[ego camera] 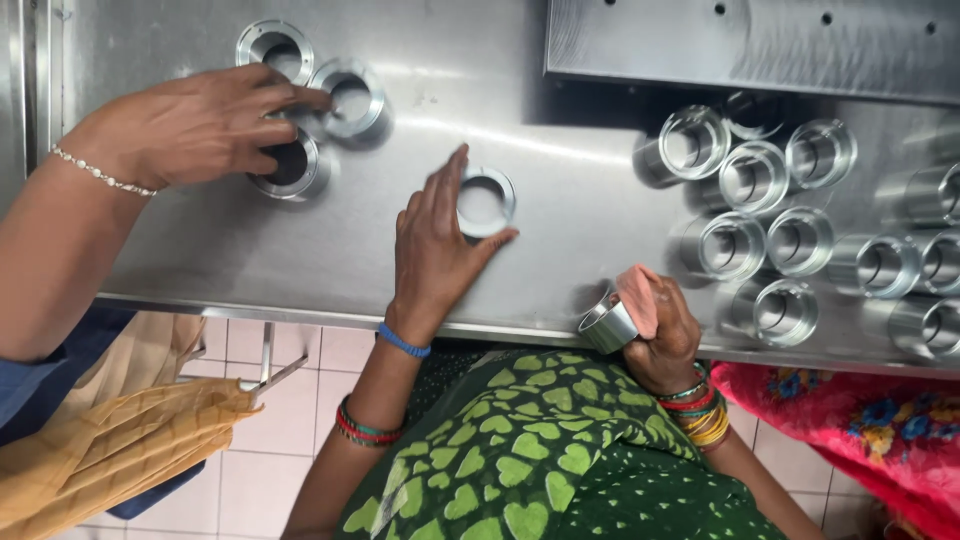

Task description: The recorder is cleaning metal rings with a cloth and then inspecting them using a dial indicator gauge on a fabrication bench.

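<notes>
The left hand lies open beside one ring at centre, the right hand grips a sleeve at lower centre, while many sleeves wait at right.

no packages, labels, signs, screens in view
</notes>
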